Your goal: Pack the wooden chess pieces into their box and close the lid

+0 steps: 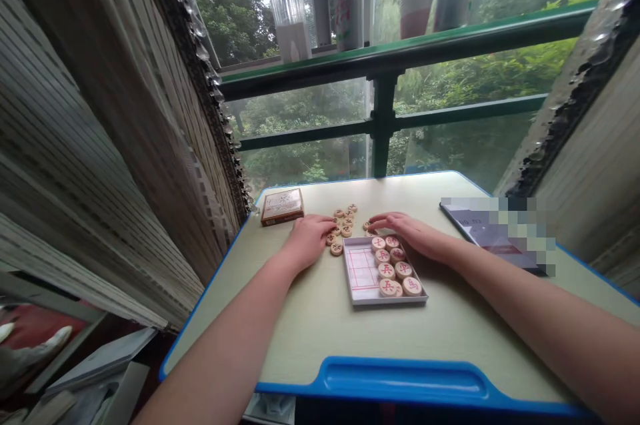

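A shallow grey box point(361, 298) lies on the pale desk point(320, 325), with several round wooden chess pieces point(394, 270) with red characters lined along its right side. A loose pile of the same pieces point(344, 220) sits just beyond it. My left hand point(306, 239) rests on the desk left of the pile, fingers curled and touching pieces at its edge. My right hand point(407, 230) reaches from the right over the box's far corner, fingers stretched toward the loose pieces. I cannot see whether either hand holds a piece.
A brown box lid point(282, 205) lies at the desk's far left. A dark book or tablet point(493, 238) lies at the right. Cans point(349, 15) and cups point(287, 1) stand on the window sill behind a green rail point(400, 55). Blinds hang on both sides.
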Available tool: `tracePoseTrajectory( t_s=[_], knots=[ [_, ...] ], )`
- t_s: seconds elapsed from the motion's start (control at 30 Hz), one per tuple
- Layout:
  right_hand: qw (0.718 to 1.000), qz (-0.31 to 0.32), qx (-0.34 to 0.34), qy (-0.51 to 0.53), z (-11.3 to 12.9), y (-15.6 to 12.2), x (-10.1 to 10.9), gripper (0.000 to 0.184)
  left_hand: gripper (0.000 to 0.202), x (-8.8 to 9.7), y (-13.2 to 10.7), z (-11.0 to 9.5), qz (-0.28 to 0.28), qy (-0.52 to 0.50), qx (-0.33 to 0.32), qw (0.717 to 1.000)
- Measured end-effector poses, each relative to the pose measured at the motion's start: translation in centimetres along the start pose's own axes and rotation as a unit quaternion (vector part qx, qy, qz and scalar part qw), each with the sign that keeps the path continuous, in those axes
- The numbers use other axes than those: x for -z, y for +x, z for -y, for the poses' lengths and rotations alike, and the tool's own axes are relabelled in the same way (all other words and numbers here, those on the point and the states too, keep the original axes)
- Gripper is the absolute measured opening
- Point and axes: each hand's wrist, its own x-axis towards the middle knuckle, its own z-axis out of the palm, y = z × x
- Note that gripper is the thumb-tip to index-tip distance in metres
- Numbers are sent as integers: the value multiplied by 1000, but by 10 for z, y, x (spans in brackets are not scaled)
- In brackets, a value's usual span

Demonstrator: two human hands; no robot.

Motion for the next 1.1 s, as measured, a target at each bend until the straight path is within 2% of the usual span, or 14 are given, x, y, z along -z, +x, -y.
tracePoseTrajectory(
  t_s=[0.13,0.33,0.5,0.77,0.9,1.03,1.1],
  knots=[
    [1000,4,-2,-15,0,0,-1,64,41,0,1,-4,10,15,-5,1000],
    [999,14,6,-30,0,1,-2,62,23,2,2,-7,-9,10,3,1000],
    [999,16,-4,-28,0,1,-3,65,20,1,5,-9,-33,25,29,999],
    [999,13,1,-39,-5,2,-3,64,33,-10,11,2,-25,-10,32,999],
    [999,16,-2,-44,-7,3,-3,63,42,-9,11,3,-2,-13,45,999],
    [999,12,-2,-38,-7,3,-3,62,62,-6,10,3,-14,-8,73,997],
    [999,10,2,-35,-6,2,-3,62,60,-7,9,2,-7,-23,72,997]
  ],
)
